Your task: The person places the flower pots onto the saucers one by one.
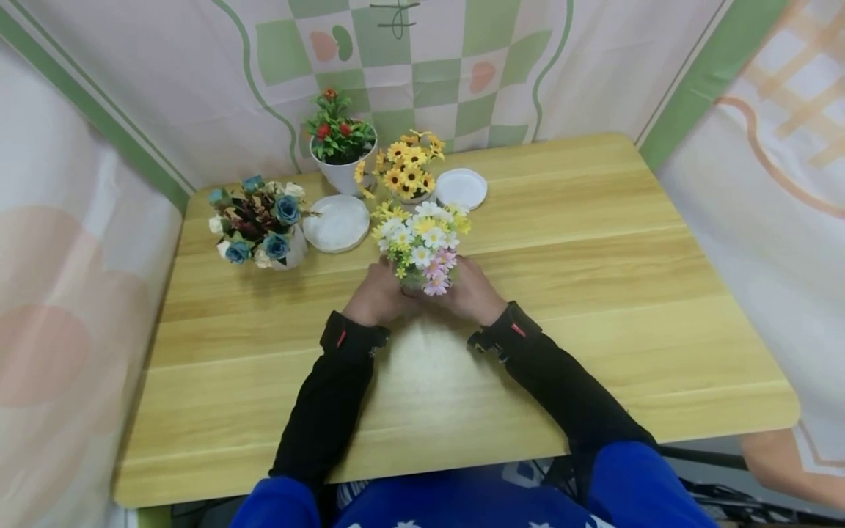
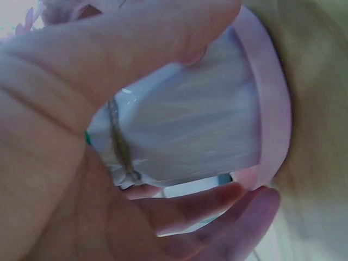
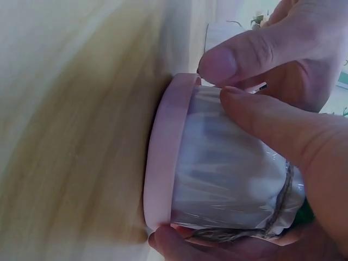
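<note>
A potted bunch of white, yellow and pink daisies [image 1: 429, 238] stands between my two hands near the table's middle. Its flowerpot [image 3: 228, 163] has a pale, glossy wrapping tied with twine [image 3: 283, 196], and its base sits in a pink saucer [image 3: 163, 157] on the tabletop. From one side my left hand [image 1: 379, 295] grips the flowerpot, thumb along the wall and fingertips by the saucer's rim. On the opposite side my right hand [image 1: 477, 292] holds it too, its thumb pressed to the wrapping. The head view hides the pot and saucer behind blossoms and hands.
Behind the hands are a pot of yellow flowers [image 1: 409, 172], a white pot with a red-flowered plant [image 1: 343, 158], and two white saucers [image 1: 337, 224]. A pot of blue and cream roses [image 1: 264, 220] stands left on the wooden table [image 1: 594, 308]. Patterned curtains hang around it.
</note>
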Available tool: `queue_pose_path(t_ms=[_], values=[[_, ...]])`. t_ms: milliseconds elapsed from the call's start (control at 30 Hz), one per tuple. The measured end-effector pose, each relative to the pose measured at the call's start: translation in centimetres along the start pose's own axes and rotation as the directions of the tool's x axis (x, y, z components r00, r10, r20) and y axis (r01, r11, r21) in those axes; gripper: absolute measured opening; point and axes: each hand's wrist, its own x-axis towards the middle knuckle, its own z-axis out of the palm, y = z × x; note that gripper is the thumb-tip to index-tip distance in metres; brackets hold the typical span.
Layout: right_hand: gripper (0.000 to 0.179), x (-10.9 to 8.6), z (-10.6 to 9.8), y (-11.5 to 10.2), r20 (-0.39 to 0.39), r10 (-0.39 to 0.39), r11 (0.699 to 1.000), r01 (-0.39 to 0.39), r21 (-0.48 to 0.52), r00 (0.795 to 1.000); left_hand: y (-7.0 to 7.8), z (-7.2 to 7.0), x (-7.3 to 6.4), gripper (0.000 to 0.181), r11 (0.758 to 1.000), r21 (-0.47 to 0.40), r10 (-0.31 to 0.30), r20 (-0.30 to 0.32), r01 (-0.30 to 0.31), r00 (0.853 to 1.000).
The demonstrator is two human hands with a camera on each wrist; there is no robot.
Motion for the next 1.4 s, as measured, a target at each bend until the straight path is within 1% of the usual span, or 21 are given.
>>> queue_pose_path(t_ms=[67, 100, 233, 367, 500, 633, 700, 767, 933, 1200, 1300, 1400], values=[[0.078, 0.3, 0.1, 0.0, 0.004, 0.013, 1.000, -0.013, -0.002, 1.000, 0.4, -0.1, -0.1, 0.104, 1.000, 0.018, -0.023, -0.003, 0.023, 1.000], [0.078, 0.4, 0.1, 0.0, 0.008, 0.020, 1.000, -0.020, -0.012, 1.000, 0.3, -0.1, 0.0, 0.105, 0.999, 0.034, -0.022, -0.006, 0.023, 1.000], [0.079, 1.1, 0.2, 0.1, 0.012, 0.047, 0.998, -0.046, -0.041, 0.999, -0.1, 0.0, 0.5, 0.106, 0.998, 0.062, 0.001, -0.038, 0.002, 0.999], [0.081, 1.7, 0.2, 0.3, 0.013, 0.058, 0.997, -0.057, -0.059, 0.998, -0.4, -0.1, 1.1, 0.105, 0.998, 0.061, 0.008, -0.078, -0.003, 0.997], [0.080, 2.3, 0.2, 0.5, 0.018, 0.086, 0.995, -0.085, -0.050, 0.996, -0.5, -0.2, 1.6, 0.104, 0.999, 0.048, -0.017, -0.091, 0.021, 0.996], [0.080, 2.9, 0.1, 0.6, 0.017, 0.095, 0.993, -0.094, -0.069, 0.995, -0.6, -0.3, 2.1, 0.102, 0.998, 0.030, -0.056, -0.104, 0.060, 0.993], [0.081, 3.3, 0.0, 0.5, 0.015, 0.091, 0.993, -0.090, -0.078, 0.996, -0.7, -0.3, 2.3, 0.100, 0.997, 0.013, -0.072, -0.116, 0.074, 0.991], [0.082, 3.6, 0.0, 0.5, 0.016, 0.104, 0.991, -0.102, -0.083, 0.994, -0.8, -0.4, 2.6, 0.097, 0.997, -0.002, -0.080, -0.130, 0.080, 0.988], [0.083, 4.3, 0.1, 0.6, 0.024, 0.156, 0.984, -0.153, -0.088, 0.988, -1.3, -0.5, 3.3, 0.089, 0.998, -0.008, -0.070, -0.157, 0.069, 0.985], [0.082, 5.2, 0.0, 0.6, 0.017, 0.189, 0.976, -0.186, -0.116, 0.982, -1.5, -1.0, 4.2, 0.085, 0.999, 0.002, -0.037, -0.169, 0.038, 0.985], [0.079, 5.5, 0.0, 0.6, 0.013, 0.203, 0.972, -0.200, -0.125, 0.979, -1.6, -1.2, 4.6, 0.082, 1.000, 0.026, 0.007, -0.181, -0.002, 0.983], [0.078, 5.9, 0.0, 0.8, 0.010, 0.213, 0.970, -0.210, -0.124, 0.977, -1.9, -1.4, 5.0, 0.078, 0.999, 0.037, 0.035, -0.189, -0.028, 0.981]])
